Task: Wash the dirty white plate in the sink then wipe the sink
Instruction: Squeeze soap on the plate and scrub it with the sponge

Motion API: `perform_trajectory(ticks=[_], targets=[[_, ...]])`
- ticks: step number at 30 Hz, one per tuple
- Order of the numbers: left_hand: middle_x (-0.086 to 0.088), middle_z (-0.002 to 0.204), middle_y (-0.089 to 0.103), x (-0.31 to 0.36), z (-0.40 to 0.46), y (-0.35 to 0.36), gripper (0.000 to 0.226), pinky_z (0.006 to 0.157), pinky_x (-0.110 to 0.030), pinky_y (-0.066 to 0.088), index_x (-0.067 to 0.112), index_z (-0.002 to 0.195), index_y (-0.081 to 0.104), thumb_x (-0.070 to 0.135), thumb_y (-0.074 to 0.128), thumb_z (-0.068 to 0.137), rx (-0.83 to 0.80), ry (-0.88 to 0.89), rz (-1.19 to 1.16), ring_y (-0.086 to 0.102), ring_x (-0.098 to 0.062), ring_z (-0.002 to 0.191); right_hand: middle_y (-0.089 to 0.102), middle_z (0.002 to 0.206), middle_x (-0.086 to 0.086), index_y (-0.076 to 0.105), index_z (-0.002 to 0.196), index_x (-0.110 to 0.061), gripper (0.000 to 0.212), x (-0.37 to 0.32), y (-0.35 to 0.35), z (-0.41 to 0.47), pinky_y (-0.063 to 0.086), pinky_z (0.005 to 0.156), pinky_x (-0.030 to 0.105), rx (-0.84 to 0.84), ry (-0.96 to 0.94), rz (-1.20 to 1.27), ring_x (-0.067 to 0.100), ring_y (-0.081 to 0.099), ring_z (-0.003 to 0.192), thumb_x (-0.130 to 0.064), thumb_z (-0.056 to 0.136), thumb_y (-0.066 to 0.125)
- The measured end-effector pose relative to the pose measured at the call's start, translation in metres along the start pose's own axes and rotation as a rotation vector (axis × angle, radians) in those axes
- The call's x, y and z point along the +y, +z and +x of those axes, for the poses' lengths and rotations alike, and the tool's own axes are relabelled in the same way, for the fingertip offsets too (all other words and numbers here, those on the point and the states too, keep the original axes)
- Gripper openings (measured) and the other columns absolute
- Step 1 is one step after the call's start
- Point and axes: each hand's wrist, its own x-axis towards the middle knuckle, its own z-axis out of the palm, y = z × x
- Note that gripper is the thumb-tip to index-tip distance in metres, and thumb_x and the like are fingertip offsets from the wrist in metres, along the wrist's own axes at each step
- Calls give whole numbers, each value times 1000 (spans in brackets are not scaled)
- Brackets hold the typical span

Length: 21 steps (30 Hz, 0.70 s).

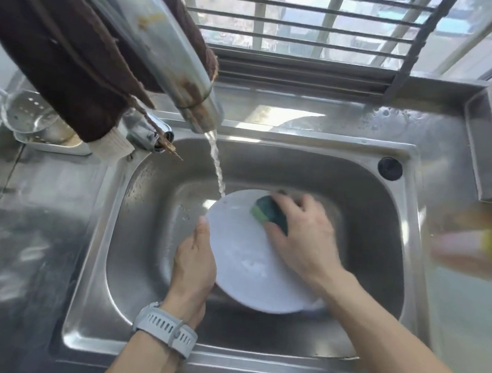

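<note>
A white plate [245, 262] is held tilted inside the steel sink [148, 237]. My left hand [194, 265] grips the plate's left rim, thumb on its face. My right hand [304, 237] presses a green and yellow sponge [269, 212] against the plate's upper right part. Water runs from the steel faucet [172, 61] and lands on the plate's top edge. The plate's surface looks wet with a little foam.
A brown cloth [62, 51] hangs over the faucet at upper left. A perforated steel ladle [28, 113] rests in a tray at left. A blurred yellow and pink object [476, 249] lies on the right counter. A barred window is behind the sink.
</note>
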Motion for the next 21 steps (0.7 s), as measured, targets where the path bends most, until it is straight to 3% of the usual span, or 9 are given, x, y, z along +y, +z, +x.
perform_trajectory(ticks=[2, 6, 10, 13, 16, 18, 21], targets=[[0, 108, 78, 3, 0, 0, 57, 91, -45, 61, 21, 119, 72, 59, 32, 105, -6, 12, -14, 74, -21, 100, 54, 117, 9, 54, 139, -31, 49, 14, -10, 2, 46, 91, 42, 68, 155, -48, 32, 50, 106, -43, 92, 62], [0, 115, 77, 5, 5, 1, 51, 98, -52, 58, 26, 116, 69, 61, 33, 104, -13, -1, -95, 73, -25, 106, 47, 108, -4, 50, 142, -40, 55, 5, -14, -45, 43, 88, 27, -145, -97, 56, 16, 46, 102, -49, 89, 62], [3, 120, 76, 6, 3, 7, 57, 102, -49, 56, 24, 128, 67, 61, 32, 104, -13, 0, -131, 72, -22, 111, 45, 103, -6, 53, 139, -38, 51, 9, -22, -53, 48, 91, 33, -32, 25, 22, 17, 46, 97, -47, 90, 65], [-1, 117, 78, 3, 3, 13, 67, 103, -53, 55, 20, 122, 70, 71, 37, 95, -10, -36, -182, 73, -26, 110, 43, 112, -8, 44, 142, -44, 52, -30, -16, -74, 39, 93, 20, -172, -151, 209, 11, 44, 105, -47, 92, 59], [-8, 109, 80, 4, 4, 9, 54, 101, -60, 54, 18, 118, 71, 58, 36, 105, -43, -78, -180, 73, -34, 107, 43, 111, -5, 45, 142, -40, 52, -25, -8, -41, 38, 90, 24, -129, -133, 159, 17, 45, 107, -44, 93, 59], [-7, 111, 80, 9, 4, 10, 51, 102, -55, 55, 17, 122, 69, 52, 34, 108, -76, -61, -178, 73, -29, 108, 45, 113, -1, 47, 143, -35, 51, -26, -5, -13, 42, 92, 30, -61, 10, 114, 23, 46, 109, -42, 93, 59], [-9, 109, 79, 14, 8, 11, 50, 92, -43, 57, 14, 119, 70, 48, 35, 109, -54, -76, -206, 74, -25, 101, 45, 115, -1, 44, 145, -34, 53, -51, 0, -24, 43, 94, 30, -120, -119, 190, 20, 43, 107, -43, 95, 58]])
